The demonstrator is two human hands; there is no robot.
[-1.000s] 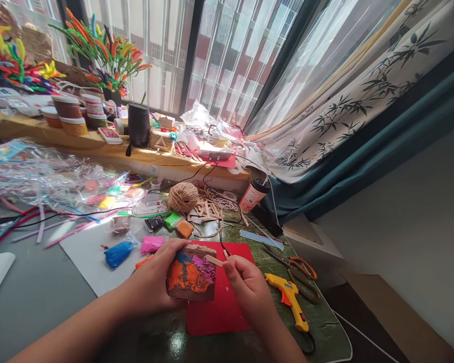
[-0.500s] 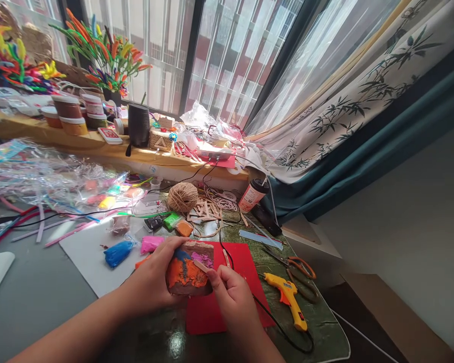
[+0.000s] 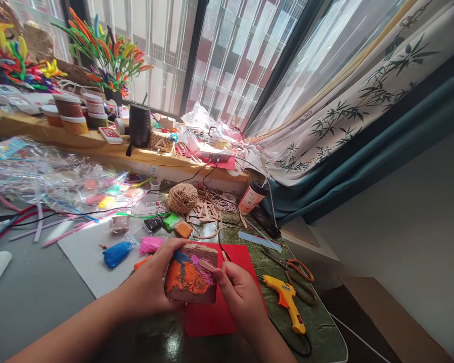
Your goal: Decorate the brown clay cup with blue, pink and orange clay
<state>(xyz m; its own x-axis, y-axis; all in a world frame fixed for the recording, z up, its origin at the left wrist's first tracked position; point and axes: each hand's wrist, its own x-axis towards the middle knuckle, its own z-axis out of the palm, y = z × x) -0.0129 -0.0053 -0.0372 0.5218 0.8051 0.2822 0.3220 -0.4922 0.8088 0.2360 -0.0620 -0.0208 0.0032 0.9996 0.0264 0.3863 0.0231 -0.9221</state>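
Observation:
My left hand (image 3: 155,282) grips a brown block (image 3: 196,298) by its left side, fingers behind it and out of sight. Orange clay (image 3: 187,276) covers much of the face turned to me, with a blue patch (image 3: 180,258) above it and purple clay (image 3: 195,261) at the right. Pinched in my right hand (image 3: 239,292) is a flat wooden craft stick (image 3: 205,264), its tip against the purple clay. Under both hands lies a red sheet (image 3: 206,320). A second thin stick (image 3: 224,255) shows just beyond my right hand.
Right of the red sheet lie a yellow glue gun (image 3: 287,297) with its cord and orange-handled scissors (image 3: 300,269). Bagged blue clay (image 3: 117,253) and pink clay (image 3: 150,245) sit at the left. Behind are a twine ball (image 3: 182,198) and a lidded cup (image 3: 252,196).
The block has turned slightly and shifted a little right. The craft stick's tip has moved over the purple clay, which now reaches farther down the right side.

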